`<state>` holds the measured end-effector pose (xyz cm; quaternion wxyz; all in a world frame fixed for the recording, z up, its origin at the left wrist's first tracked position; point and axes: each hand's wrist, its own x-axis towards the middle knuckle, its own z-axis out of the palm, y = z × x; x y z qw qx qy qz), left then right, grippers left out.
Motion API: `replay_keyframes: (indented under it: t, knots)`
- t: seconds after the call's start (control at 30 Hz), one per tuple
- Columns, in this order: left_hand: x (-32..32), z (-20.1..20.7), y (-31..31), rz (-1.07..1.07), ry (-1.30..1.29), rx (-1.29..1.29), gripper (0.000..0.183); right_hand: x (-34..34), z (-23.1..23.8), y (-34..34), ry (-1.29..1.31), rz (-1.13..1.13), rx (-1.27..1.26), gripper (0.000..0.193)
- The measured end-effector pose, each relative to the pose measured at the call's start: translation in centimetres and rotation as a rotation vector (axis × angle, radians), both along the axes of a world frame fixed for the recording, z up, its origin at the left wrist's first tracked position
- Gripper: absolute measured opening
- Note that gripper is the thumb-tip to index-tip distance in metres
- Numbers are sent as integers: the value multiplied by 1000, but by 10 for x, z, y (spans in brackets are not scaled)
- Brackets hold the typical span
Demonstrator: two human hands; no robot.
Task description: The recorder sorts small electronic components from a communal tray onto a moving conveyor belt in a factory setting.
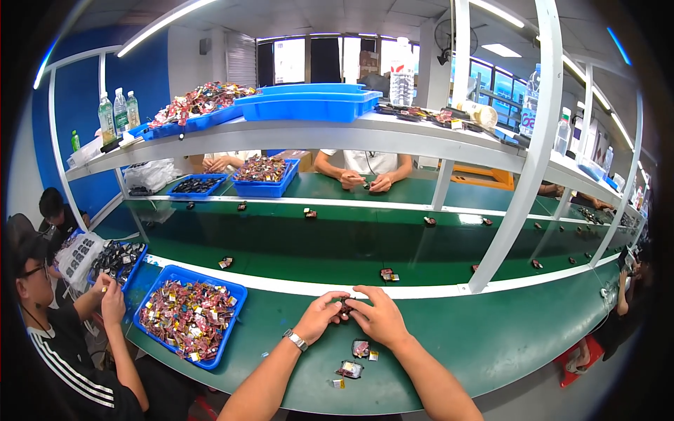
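L fingers (pixel 334 297) & R fingers (pixel 361 307) hold dark pc (pixel 345 307) over grn bench (pixel 477 337).

Here we go, and on my feed it's two forearms (pixel 269 373), both bare right down to the lower edge. To the left wrist (pixel 304 330) now, and there's the shine: a watch (pixel 295 339), silver, metallic, its band of links, by the look of it, wrapped round. Its dial's too small for me to make out. Across to the right wrist (pixel 397 338): bare too! Left hand (pixel 320 313), right hand (pixel 380 316), bare to the fingertips.
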<state>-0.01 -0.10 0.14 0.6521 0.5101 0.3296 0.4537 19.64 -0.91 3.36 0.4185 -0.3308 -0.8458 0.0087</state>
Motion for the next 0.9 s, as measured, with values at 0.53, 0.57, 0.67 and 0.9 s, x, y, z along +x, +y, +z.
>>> replay_keyframes:
  t: [0.53, 0.57, 0.67, 0.9]
  knots:
    - [4, -2, -1, 7, 215, 193, 30, 6, -3, 2, -46, 79, -177, 9]
    - [3, -4, 0, 4, 221, 230, 30, 5, -3, 2, -28, 94, -214, 10]
    - [5, 2, -2, -58, 122, 50, 31, 8, -7, 3, 18, 97, -275, 10]
    - [0, 2, -2, -90, 49, -2, 34, 5, -8, 1, 51, 101, -338, 11]
